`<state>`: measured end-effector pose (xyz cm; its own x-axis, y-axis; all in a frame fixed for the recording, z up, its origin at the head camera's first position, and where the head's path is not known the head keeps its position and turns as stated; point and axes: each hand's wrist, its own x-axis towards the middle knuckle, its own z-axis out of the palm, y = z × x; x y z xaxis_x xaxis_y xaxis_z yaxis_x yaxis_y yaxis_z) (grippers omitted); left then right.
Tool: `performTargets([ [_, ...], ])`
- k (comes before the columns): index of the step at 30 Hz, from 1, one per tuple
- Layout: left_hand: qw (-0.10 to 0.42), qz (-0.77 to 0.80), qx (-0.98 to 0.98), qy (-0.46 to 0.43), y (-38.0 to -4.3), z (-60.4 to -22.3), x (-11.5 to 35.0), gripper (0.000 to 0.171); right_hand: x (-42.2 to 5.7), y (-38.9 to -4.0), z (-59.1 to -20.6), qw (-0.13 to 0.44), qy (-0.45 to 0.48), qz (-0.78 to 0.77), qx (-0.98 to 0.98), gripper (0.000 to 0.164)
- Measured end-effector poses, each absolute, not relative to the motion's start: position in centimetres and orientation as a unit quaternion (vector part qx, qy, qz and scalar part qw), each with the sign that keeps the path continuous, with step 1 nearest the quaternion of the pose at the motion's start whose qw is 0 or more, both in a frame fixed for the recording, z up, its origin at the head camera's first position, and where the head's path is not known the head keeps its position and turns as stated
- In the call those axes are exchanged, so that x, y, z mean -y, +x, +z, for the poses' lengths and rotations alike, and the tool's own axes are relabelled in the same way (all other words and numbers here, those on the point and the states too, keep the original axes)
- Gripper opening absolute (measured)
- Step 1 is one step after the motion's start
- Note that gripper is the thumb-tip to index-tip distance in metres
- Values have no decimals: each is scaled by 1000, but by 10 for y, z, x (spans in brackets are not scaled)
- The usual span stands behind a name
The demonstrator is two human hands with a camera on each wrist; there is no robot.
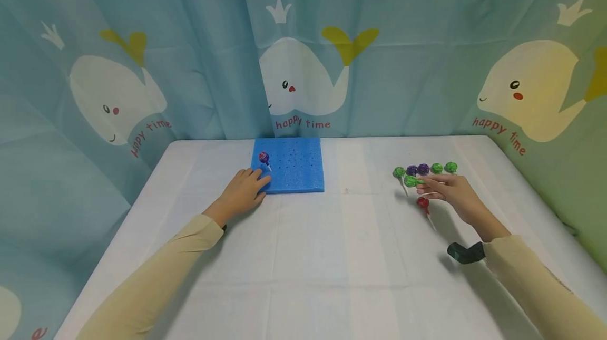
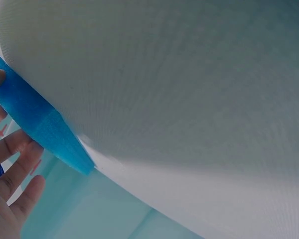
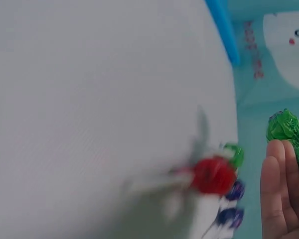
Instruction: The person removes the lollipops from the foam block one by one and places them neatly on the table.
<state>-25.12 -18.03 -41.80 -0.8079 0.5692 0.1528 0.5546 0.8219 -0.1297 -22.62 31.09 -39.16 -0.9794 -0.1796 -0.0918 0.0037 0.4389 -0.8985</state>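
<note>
My left hand (image 1: pixel 244 192) rests on the near left corner of a blue foam board (image 1: pixel 296 171) dotted with small holes, its fingers spread along the edge. A red and purple lollipop (image 1: pixel 264 157) stands tilted in that board, just beyond the fingers. On the right, my right hand (image 1: pixel 450 192) pinches a green lollipop (image 1: pixel 411 181) between thumb and fingers; the right wrist view shows its green wrapper (image 3: pixel 284 127) above the fingertips. Around this hand lie a red lollipop (image 1: pixel 423 202), another green lollipop (image 1: pixel 399 172) and purple lollipops (image 1: pixel 423 169).
Two more green lollipops (image 1: pixel 451 167) lie behind the right hand. A white cloth covers the table (image 1: pixel 303 255). Behind it hangs a blue-green curtain (image 1: pixel 208 66) with whale prints. A dark strap piece (image 1: pixel 464 253) juts from the right wrist.
</note>
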Motion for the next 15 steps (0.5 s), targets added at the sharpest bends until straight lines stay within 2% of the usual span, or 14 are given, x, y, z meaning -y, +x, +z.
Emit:
performTargets([
  [6,87,41,951,-294,-252,-417,180,34,-334,-218,-401,73,-27,-504,-860,58],
  [15,85,48,952,-291,-251,-417,180,35,-352,-211,-407,90,35,-436,-895,61],
])
